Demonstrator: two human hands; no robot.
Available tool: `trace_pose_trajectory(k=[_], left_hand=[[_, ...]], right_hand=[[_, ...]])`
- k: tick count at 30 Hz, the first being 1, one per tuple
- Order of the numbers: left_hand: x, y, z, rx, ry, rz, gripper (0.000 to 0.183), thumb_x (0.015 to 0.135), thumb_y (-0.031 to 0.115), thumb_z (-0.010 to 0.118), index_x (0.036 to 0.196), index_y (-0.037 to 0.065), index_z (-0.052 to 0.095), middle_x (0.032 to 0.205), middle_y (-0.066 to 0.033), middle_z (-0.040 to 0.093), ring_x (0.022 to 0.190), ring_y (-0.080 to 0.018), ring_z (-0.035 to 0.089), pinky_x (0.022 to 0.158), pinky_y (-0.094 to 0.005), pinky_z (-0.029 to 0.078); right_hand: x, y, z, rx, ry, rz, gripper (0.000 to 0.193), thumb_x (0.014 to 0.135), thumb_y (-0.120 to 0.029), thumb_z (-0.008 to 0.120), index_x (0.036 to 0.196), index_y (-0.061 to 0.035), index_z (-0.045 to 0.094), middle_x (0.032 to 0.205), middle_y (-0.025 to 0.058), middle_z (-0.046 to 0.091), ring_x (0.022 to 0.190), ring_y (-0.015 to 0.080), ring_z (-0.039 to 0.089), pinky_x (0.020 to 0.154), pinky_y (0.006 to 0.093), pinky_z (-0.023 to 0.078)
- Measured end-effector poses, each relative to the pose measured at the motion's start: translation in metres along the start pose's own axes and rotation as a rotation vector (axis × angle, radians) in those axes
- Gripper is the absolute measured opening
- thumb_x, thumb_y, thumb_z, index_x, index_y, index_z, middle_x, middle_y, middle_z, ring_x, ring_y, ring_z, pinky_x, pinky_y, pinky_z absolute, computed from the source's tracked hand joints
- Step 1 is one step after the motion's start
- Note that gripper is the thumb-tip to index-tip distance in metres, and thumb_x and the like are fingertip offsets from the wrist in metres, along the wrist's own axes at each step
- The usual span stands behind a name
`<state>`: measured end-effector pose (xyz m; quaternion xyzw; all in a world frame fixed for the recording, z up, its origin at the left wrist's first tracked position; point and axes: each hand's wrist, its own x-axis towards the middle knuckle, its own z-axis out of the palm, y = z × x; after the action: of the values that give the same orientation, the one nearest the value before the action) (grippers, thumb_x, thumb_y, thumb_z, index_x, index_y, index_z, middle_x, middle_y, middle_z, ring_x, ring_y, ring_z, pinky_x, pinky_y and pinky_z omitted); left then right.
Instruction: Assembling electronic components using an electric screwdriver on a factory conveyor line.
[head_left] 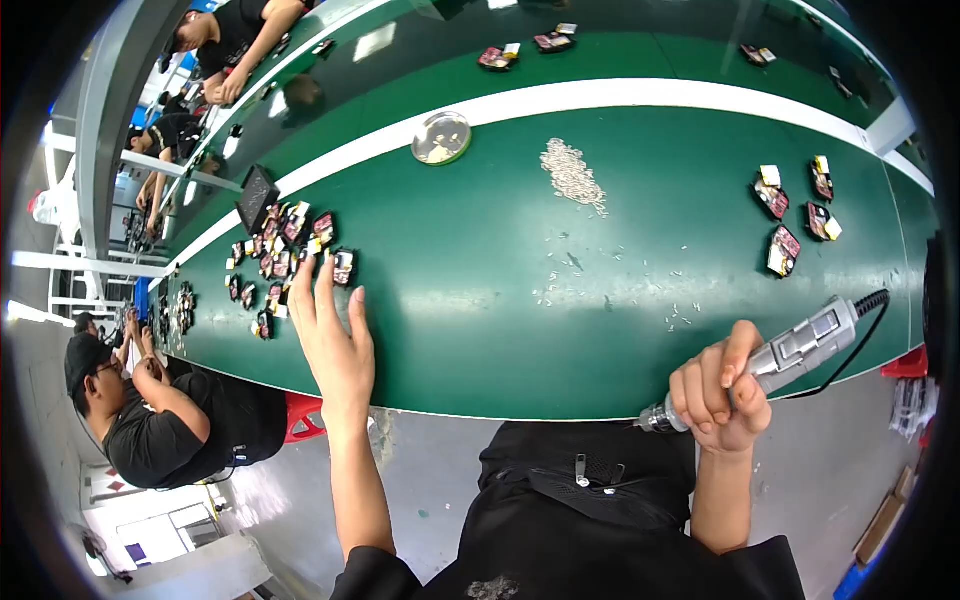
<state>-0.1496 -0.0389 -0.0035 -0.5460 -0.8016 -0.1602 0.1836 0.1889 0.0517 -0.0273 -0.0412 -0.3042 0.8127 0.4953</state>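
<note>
My left hand [335, 340] reaches over the near edge of a cluster of small black-cased units with pinkish insides [270, 255]. Its fingers are stretched and apart, the tips beside one unit [344, 266] at the cluster's right side; whether they touch it is unclear. In my right hand [720, 390] is a grey electric screwdriver [810, 345], held across the palm at the table's front edge. Its tip points left and down, and a black cord leaves its far end. Several similar units [784, 250] with white or yellow tabs lie to the right.
On the green tabletop [450, 300] lie a heap of small silvery pieces [572, 175], loose scattered ones, and a round dish [441, 140] holding pale bits. A black tray [257, 197] stands behind the cluster. A white rail [600, 95] runs behind. Another person [180, 410] sits at left.
</note>
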Motion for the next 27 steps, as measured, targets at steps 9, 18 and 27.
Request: trace_pose_trajectory(k=[9,18,27], left_hand=[[0.002,0.11,0.015,-0.418,-0.157,0.41,0.028,0.07,-0.009,0.066,0.097,0.0,0.063,0.093,-0.0104,0.058,0.081,-0.0248,0.058,0.069,-0.0342,0.048],[0.022,0.108,0.011,-0.242,-0.188,0.828,0.026,0.067,-0.007,0.067,0.091,-0.005,0.059,0.087,-0.0099,0.058,0.073,-0.0244,0.058,0.06,-0.0354,0.048],[-0.031,0.133,-0.001,-1.024,-0.398,0.187,0.008,0.082,-0.008,0.049,0.077,-0.001,0.047,0.071,-0.0112,0.054,0.061,-0.0197,0.05,0.057,-0.0292,0.043]], right_hand=[[0.001,0.002,-0.005,0.086,0.073,0.028,0.012,0.087,-0.012,0.055,0.086,-0.0053,0.045,0.049,0.0004,0.039,0.036,0.0102,0.038,0.042,0.0274,0.035],[-0.003,-0.006,-0.005,0.074,0.048,0.064,0.019,0.09,-0.017,0.057,0.084,-0.0067,0.042,0.048,-0.0014,0.038,0.037,0.0101,0.04,0.043,0.0272,0.037],[0.003,-0.01,-0.002,0.138,0.099,-0.108,0.018,0.092,-0.02,0.055,0.085,-0.0074,0.044,0.05,-0.0011,0.04,0.04,0.0093,0.042,0.046,0.0267,0.039]])
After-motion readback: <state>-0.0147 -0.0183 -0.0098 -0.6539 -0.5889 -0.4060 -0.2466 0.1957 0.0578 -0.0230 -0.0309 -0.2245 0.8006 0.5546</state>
